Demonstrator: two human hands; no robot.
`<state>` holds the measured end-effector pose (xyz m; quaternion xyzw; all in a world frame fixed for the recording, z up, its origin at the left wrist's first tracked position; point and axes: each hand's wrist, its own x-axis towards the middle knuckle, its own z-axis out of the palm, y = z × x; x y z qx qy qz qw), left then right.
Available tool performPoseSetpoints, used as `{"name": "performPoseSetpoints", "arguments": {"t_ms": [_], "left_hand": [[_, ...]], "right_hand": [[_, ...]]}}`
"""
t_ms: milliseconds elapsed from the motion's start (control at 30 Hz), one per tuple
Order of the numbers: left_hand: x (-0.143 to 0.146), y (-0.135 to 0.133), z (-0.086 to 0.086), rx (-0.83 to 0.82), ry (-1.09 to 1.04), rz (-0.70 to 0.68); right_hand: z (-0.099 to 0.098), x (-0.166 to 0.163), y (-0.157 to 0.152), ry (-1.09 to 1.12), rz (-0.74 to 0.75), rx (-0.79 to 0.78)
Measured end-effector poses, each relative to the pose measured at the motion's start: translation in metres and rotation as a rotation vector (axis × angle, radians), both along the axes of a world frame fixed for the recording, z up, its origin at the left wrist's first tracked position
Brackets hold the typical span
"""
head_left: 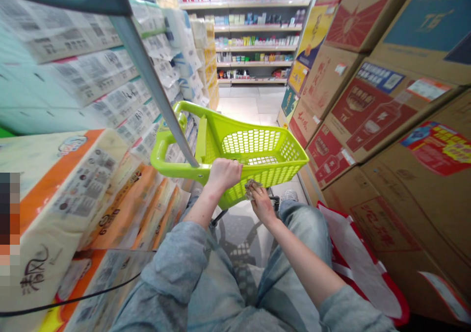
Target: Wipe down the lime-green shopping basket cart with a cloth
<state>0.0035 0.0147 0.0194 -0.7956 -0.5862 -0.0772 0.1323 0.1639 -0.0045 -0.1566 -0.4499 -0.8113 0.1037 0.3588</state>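
Orange tissue packs are stacked left of the green basket, which tilts on its side toward me. My left hand clamps its near rim to steady it, while my right hand presses a crumpled cloth against the mesh wall below. Cartons stand to its right.

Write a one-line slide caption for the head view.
Left hand grips a green basket's rim while the right hand presses a cloth to its side, between tissue packs and boxes.

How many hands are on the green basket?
2. The left hand grips the near rim of the basket; the right hand, holding a cloth, presses on its front wall.
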Motion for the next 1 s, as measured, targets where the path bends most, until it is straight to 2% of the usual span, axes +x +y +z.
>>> {"name": "performPoseSetpoints", "arguments": {"t_ms": [200, 367, 500, 567, 633, 800, 900, 1000], "left_hand": [[-0.001, 0.0, -0.002, 0.001, -0.002, -0.003], [-0.001, 0.001, -0.001, 0.007, 0.01, -0.011], [0.0, 0.001, 0.0, 0.003, 0.014, -0.004], [-0.001, 0.001, -0.001, 0.005, 0.017, -0.001], [-0.001, 0.001, -0.001, 0.007, 0.017, -0.002], [-0.001, 0.001, -0.003, -0.005, 0.006, -0.001], [0.0, 0.001, -0.002, 0.0, 0.015, -0.008], [0.0, 0.0, -0.001, 0.01, 0.018, -0.021]], "right_hand": [[-0.007, 0.013, 0.0, 0.095, -0.143, -0.02], [-0.002, 0.011, 0.014, 0.053, -0.129, -0.042], [0.003, 0.013, 0.007, 0.106, -0.067, -0.038], [0.01, 0.015, 0.004, 0.182, -0.102, -0.025], [0.021, 0.017, 0.005, 0.283, -0.206, 0.008], [0.051, 0.012, 0.023, 0.435, -0.425, 0.146], [0.061, -0.003, 0.025, 0.433, -0.419, 0.16], [0.067, -0.024, 0.015, 0.391, -0.269, 0.17]]}}
